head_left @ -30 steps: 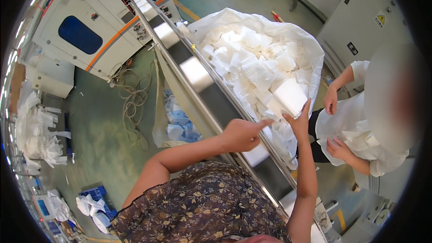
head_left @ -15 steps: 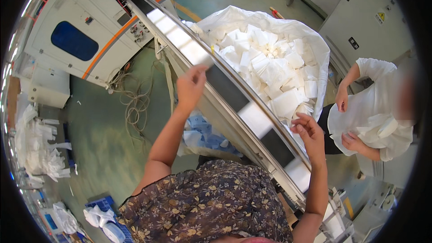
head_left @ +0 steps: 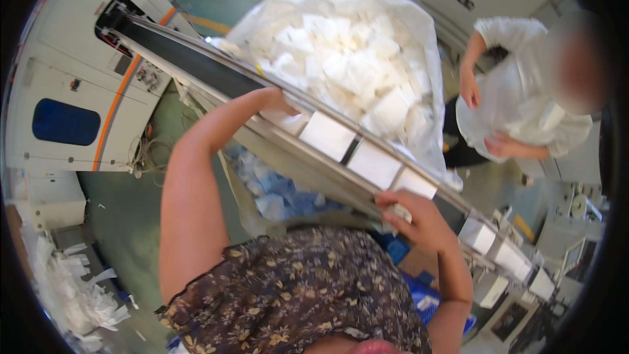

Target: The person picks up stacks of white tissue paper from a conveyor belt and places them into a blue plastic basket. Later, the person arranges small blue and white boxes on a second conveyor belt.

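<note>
white square papery stacks [head_left: 327, 136] on the dark conveyor belt [head_left: 196, 65]
left hand [head_left: 272, 99] over it, fingers' grip hidden; right hand [head_left: 416, 218] beside it, fingers curled, hold unclear; uneven pushing could skew stacks.

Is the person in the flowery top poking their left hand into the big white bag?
No, the left hand is at the conveyor belt, beside white stacks, with the big white bag beyond.

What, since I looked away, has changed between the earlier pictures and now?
The left hand moved up the belt toward the machine and is now at a white pack, its grip unclear. The right hand left a white stack in the bag and came back to the belt's near edge. The co-worker still stands beside the bag.
</note>
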The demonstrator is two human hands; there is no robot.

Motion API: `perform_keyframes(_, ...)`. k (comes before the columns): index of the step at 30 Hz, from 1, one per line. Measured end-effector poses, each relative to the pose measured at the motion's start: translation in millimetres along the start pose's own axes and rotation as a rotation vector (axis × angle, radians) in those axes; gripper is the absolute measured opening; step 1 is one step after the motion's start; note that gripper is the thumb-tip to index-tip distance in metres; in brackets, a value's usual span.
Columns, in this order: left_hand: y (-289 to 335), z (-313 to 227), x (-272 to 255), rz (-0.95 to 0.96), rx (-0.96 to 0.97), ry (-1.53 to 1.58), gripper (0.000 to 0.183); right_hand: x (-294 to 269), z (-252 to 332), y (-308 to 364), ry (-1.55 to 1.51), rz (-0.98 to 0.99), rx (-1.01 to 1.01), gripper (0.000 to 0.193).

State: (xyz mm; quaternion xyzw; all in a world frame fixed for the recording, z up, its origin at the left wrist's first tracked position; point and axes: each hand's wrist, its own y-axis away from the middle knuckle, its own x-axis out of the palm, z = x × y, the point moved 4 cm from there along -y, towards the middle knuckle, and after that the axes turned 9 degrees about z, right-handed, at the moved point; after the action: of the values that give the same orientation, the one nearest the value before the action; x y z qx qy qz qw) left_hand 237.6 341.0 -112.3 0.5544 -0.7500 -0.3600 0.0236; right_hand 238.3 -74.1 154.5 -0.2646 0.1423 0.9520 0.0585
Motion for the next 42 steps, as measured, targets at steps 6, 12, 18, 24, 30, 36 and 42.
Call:
perform_keyframes(6,-24.5,-66.3,101.0,-0.12,-0.261,0.074,0.099,15.8,-38.5,32.7,-0.259,-0.114,0.001,0.036)
perform_keyframes(12,-32.4,-41.4,86.0,-0.072,-0.288,0.112,0.101,35.2,-136.6,-44.8,-0.723,-0.077,0.331,0.062)
perform_keyframes(18,-13.2,-123.5,113.0,0.034,-0.218,0.088,0.084,78.3,-219.3,-92.4,-1.114,0.236,0.526,0.074)
perform_keyframes(24,140.7,-264.4,102.5,-0.091,0.33,0.197,0.099,1.4,-119.9,-28.1,-1.171,0.036,-0.155,0.124)
perform_keyframes(30,162.6,-310.8,115.0,-0.603,0.339,0.019,0.105,-12.1,-60.3,-4.6,-0.731,-0.206,-0.317,0.16)
perform_keyframes(36,126.4,-324.1,128.1,-0.537,0.541,0.05,0.126,-32.0,-79.7,3.0,-0.184,-0.668,-0.102,0.117)
perform_keyframes(42,110.4,-334.6,100.6,-0.7,0.891,0.522,0.086,-75.7,-113.9,12.3,-0.311,-0.78,-0.117,0.081)
